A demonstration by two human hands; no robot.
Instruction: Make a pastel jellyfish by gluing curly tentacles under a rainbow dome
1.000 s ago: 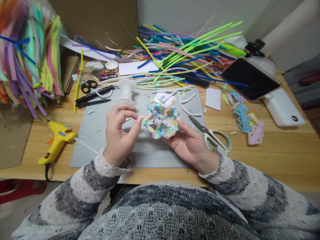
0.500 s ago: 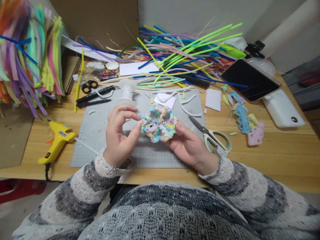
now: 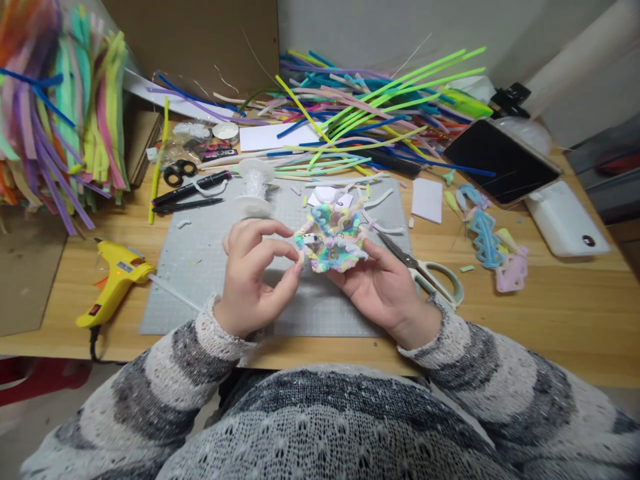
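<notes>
A pastel, ruffled pipe-cleaner flower [image 3: 333,257] with thin dark wire curls inside is held over the cutting mat [image 3: 300,313]. My right hand [image 3: 383,290] grips it from the right and below, the thumb on its edge and the other fingers partly hidden beneath. At its left rim, the thumb and index finger of my left hand [image 3: 263,277] close in a pinch, while the other fingers curl loosely. Behind the left hand stands a spool of clear thread [image 3: 254,187]. Scissors [image 3: 425,270] with pale handles lie just past my right hand, partly covered by it.
A yellow glue gun [image 3: 117,273] lies at the left. Loose pipe cleaners [image 3: 370,113] heap along the back, and bundled ones [image 3: 50,113] hang at the upper left. To the right are a phone [image 3: 503,160], a white power bank [image 3: 567,220] and blue zigzag pieces [image 3: 485,237].
The flower has shifted slightly right and tilted, showing more of its inside. My left hand has moved right along with it; my right hand has barely moved.
</notes>
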